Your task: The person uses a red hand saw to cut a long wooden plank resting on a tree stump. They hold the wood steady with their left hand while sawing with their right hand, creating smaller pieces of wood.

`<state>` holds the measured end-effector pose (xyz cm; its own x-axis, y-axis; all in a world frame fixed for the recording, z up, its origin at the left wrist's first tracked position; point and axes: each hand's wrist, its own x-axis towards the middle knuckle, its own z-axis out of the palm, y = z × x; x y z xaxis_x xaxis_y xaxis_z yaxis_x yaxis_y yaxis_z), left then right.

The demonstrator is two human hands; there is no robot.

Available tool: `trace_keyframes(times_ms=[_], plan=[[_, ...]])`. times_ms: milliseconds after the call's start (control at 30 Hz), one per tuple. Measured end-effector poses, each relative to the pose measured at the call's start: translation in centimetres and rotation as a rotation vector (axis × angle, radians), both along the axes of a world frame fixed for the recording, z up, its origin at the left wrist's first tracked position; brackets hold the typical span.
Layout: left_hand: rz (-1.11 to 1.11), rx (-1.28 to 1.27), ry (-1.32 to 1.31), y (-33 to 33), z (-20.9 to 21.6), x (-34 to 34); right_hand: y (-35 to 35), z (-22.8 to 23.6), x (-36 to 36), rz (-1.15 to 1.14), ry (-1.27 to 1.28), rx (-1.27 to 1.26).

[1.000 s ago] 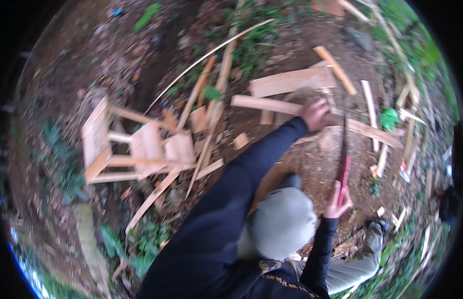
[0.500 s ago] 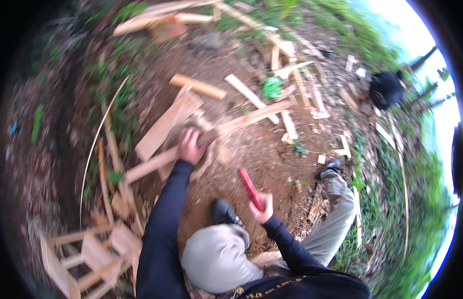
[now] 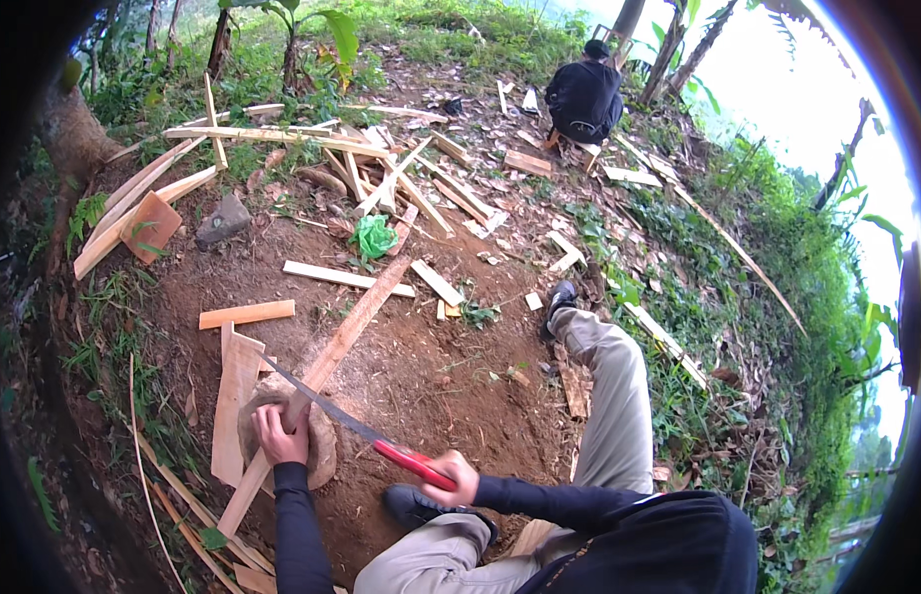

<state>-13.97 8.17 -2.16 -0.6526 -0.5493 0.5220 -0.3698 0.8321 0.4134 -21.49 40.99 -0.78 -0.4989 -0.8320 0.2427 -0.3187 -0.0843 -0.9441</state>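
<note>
A long, narrow wooden plank (image 3: 354, 325) lies slantwise over a round wood stump (image 3: 320, 457). My left hand (image 3: 280, 436) is wrapped over the plank, pressing it against the stump top. Low in the middle, my right hand (image 3: 457, 479) grips the red handle of a hand saw (image 3: 413, 461). The thin grey blade runs up and left from the handle and crosses the plank just beyond my left fingers. Whether its teeth are sunk into the wood is too small to tell. A wider board (image 3: 237, 401) leans beside the stump on the left.
An orange-toned board (image 3: 247, 315) and a pale strip (image 3: 348, 279) lie beyond the stump. A green plastic bag (image 3: 372, 238) sits near the plank's far end. Farther off are piled planks (image 3: 381, 183) and a person in dark clothes (image 3: 585, 99). My shoe (image 3: 431, 505) rests on the dirt.
The view has swung and sharpened from a blur. The saw's blade now shows across the plank; earlier only the red handle was distinct, apart from it. My left hand remains on the plank.
</note>
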Motion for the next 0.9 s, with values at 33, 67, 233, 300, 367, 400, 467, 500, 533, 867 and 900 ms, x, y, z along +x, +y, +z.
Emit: trace_keyframes(times_ms=[33, 67, 233, 300, 367, 400, 467, 500, 533, 867, 900], plan=[[-0.01, 0.022, -0.01, 0.3, -0.1, 0.0, -2.0, 1.2, -0.3, -0.015, -0.043, -0.011], [0.002, 0.016, -0.024, 0.4, -0.3, 0.2, -4.3, 2.1, -1.1, -0.016, -0.074, 0.003], [0.011, -0.004, -0.036, -0.3, -0.2, 0.6, -8.3, 0.8, -0.6, -0.026, -0.001, -0.01], [0.006, -0.003, -0.02, -0.2, 0.0, 1.0, -4.9, 0.3, 0.8, -0.012, -0.006, -0.077], [-0.002, -0.029, -0.002, -0.2, 0.4, 0.6, -1.1, 0.4, 1.6, -0.015, -0.08, -0.09], [-0.013, 0.009, -0.003, 0.0, 0.5, 0.4, -0.2, 0.6, 1.5, -0.022, -0.073, -0.05], [-0.012, 0.025, -0.021, 0.6, 0.1, 0.0, -2.0, -0.2, 0.7, -0.04, -0.01, -0.026], [-0.013, 0.027, -0.028, 0.5, 0.0, -0.2, -3.9, -0.3, -0.1, -0.05, 0.024, -0.02], [-0.012, -0.026, -0.031, 0.3, -0.3, -0.1, -6.6, 1.0, -1.1, -0.046, -0.018, -0.008], [-0.006, -0.004, 0.006, 0.5, -0.3, 0.5, 0.7, 0.4, 1.8, -0.032, -0.046, 0.018], [0.005, -0.009, 0.006, -0.1, -0.7, 0.7, -0.6, 1.4, 1.3, -0.03, -0.076, 0.017]])
